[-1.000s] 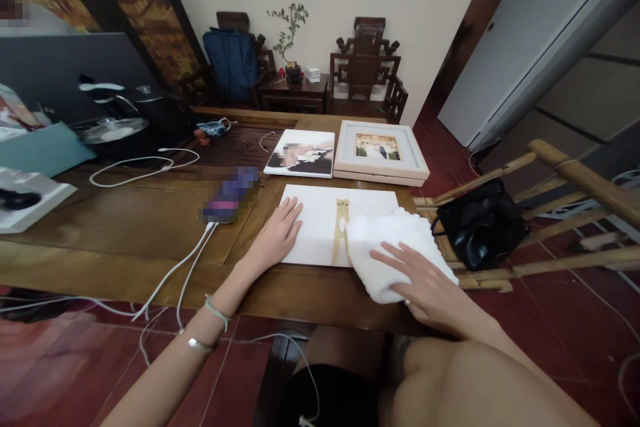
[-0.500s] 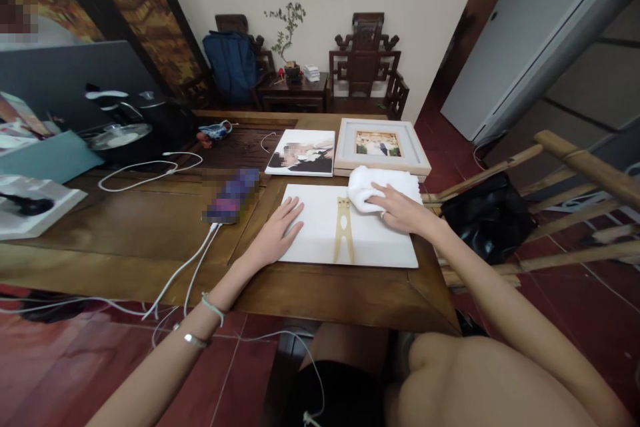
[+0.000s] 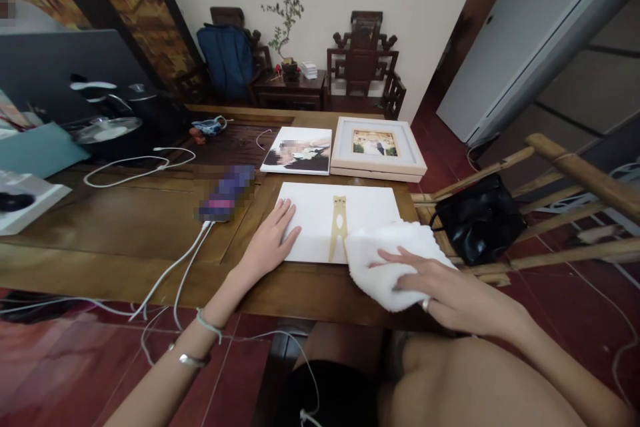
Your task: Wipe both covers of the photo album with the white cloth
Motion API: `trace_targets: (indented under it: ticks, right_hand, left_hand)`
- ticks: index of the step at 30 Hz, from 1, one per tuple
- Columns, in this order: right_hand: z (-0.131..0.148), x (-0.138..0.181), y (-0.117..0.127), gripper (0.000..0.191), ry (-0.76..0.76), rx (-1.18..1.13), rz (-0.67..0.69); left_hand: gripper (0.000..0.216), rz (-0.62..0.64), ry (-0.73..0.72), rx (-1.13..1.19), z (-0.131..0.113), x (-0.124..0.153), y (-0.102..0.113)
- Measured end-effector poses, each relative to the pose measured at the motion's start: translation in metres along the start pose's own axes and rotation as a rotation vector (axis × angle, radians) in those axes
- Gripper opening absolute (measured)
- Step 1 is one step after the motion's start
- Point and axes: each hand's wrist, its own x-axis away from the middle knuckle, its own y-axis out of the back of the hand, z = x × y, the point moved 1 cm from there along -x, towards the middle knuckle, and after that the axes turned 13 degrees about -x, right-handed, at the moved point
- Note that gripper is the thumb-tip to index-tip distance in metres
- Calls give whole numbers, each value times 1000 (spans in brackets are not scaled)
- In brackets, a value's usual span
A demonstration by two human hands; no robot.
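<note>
White cloth (image 3: 385,260) – white board (image 3: 320,220) with tan clip shape (image 3: 338,227).

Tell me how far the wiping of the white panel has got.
Done, it seems: the bare part of the white panel looks clean. In hand: the left hand pins its near left corner while the right hand presses the cloth on its near right corner. Left, perhaps: the framed photo and photo print behind lie untouched.

Left of the left hand (image 3: 270,243), bare bench (image 3: 115,220) lies open as far as the white cables (image 3: 200,240) and the phone (image 3: 225,193). Beyond both hands, a photo print (image 3: 299,150) and a framed picture (image 3: 377,147) stand in the way. Just right of the right hand (image 3: 450,290) the bench ends, with a black bag (image 3: 477,217) on bamboo rails (image 3: 550,258).
</note>
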Motion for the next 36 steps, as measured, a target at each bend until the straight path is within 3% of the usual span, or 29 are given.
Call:
trace_targets:
  ticks: [6,13,18,23,28,31,36]
  right_hand:
    - [-53,-47,31,58,-202,47,-47]
    - [-93,-108,64,50,-154,38,-64]
    - [-80,-94,47,53,-236,94,-83]
    - [-30,-42,16,57,-207,48,-28]
    - [15,-6,9,61,-204,-105,179]
    - [12,-8,14,61,-290,-124,216]
    - [-32,-46,24,59,-281,-3,87]
  left_hand:
    - [54,8,-24,-10,1,1,2]
    - [53,-12,-15,28,2,0,1]
    - [52,-28,10,66,2,-1,-1]
    - [48,-64,24,97,3,-1,-3]
    - [48,-55,5,120,8,-1,-4]
    - [47,-63,-17,112,11,-1,-3]
    - [47,-72,-34,81,11,-1,-4]
